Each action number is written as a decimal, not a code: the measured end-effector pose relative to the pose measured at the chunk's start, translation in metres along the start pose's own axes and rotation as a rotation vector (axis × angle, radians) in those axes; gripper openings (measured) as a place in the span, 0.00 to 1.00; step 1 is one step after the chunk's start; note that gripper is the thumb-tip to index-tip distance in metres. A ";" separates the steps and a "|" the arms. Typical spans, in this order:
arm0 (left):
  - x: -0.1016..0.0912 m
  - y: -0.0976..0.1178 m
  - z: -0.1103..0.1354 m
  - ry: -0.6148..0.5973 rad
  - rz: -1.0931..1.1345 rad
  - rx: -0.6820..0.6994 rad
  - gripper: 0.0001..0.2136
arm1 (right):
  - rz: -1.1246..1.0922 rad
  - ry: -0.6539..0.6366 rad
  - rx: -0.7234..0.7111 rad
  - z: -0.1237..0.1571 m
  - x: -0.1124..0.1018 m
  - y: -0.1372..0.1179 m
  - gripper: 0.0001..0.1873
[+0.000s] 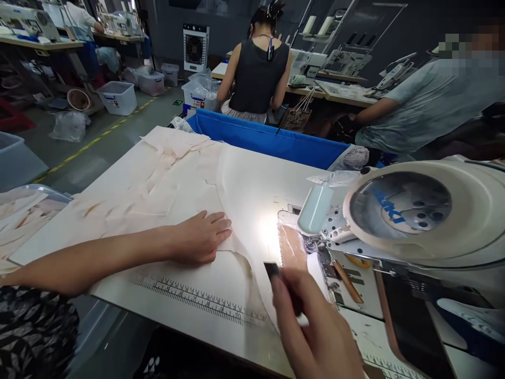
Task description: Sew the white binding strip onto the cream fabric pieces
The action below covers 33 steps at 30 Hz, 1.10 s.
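Pressing flat on the pale cloth, the left hand lies with fingers spread, gripping nothing, near the middle of the bench. The right hand pinches a small dark tool in its fingers at the front edge, just beside the sewing machine. The pale cloth looks thin, limp and light, likely to slide and ripple; a flat palm or a pinch at its curved edge suits it.
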<state>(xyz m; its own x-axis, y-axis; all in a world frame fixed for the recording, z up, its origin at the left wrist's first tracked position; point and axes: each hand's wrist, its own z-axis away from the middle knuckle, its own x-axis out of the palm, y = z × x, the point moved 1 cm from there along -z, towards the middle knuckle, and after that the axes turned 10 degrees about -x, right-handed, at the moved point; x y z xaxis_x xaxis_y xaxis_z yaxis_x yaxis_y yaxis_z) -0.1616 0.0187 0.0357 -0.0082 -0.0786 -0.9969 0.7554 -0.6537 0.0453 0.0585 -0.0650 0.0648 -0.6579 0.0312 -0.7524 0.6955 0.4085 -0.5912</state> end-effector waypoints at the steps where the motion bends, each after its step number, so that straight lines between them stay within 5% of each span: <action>1: 0.002 0.000 0.001 0.017 -0.001 0.006 0.20 | -0.030 -0.024 0.003 -0.018 0.005 0.001 0.10; 4: 0.007 0.000 0.001 0.059 -0.028 0.012 0.23 | -0.139 -0.160 0.069 -0.065 0.028 0.016 0.10; 8: 0.012 0.000 0.000 0.068 -0.073 0.026 0.24 | -0.122 -0.124 0.058 -0.095 0.058 0.035 0.04; 17: 0.009 -0.003 -0.001 0.080 -0.084 0.013 0.21 | 0.008 -0.117 0.024 -0.077 0.068 0.041 0.13; 33: 0.007 -0.003 -0.005 0.058 -0.063 0.012 0.21 | 0.163 -0.172 0.047 -0.086 0.078 0.042 0.19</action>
<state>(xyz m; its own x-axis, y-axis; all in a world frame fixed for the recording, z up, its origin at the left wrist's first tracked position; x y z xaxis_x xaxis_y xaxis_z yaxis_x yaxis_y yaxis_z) -0.1608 0.0236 0.0280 -0.0169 0.0066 -0.9998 0.7467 -0.6649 -0.0170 0.0116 0.0330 0.0058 -0.4796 -0.0647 -0.8751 0.8039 0.3674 -0.4677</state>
